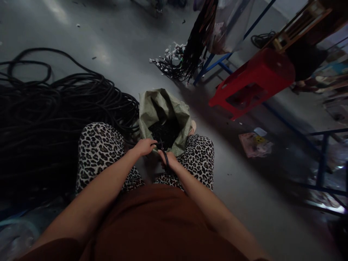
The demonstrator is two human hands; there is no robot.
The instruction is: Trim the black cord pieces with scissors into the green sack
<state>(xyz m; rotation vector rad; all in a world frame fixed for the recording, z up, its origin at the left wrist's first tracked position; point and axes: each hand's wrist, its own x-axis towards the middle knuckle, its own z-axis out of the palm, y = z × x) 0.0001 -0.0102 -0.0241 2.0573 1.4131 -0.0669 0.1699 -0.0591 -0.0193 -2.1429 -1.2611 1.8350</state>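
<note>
I sit with my knees apart, and a green woven sack (163,105) stands open on the floor between them with dark cable pieces (166,133) inside. My left hand (144,146) is closed on a short black cable piece (161,145) at the sack's near rim. My right hand (169,159) grips the same black cable just below, and the cable runs down across its palm. Both hands are close together over the sack's mouth.
A big pile of black cable (49,119) lies on the floor to my left. A red plastic stool (252,81) lies tipped at the right by a blue metal frame (323,159). Bundled wires (179,63) and a hanging plastic bag (231,25) are ahead.
</note>
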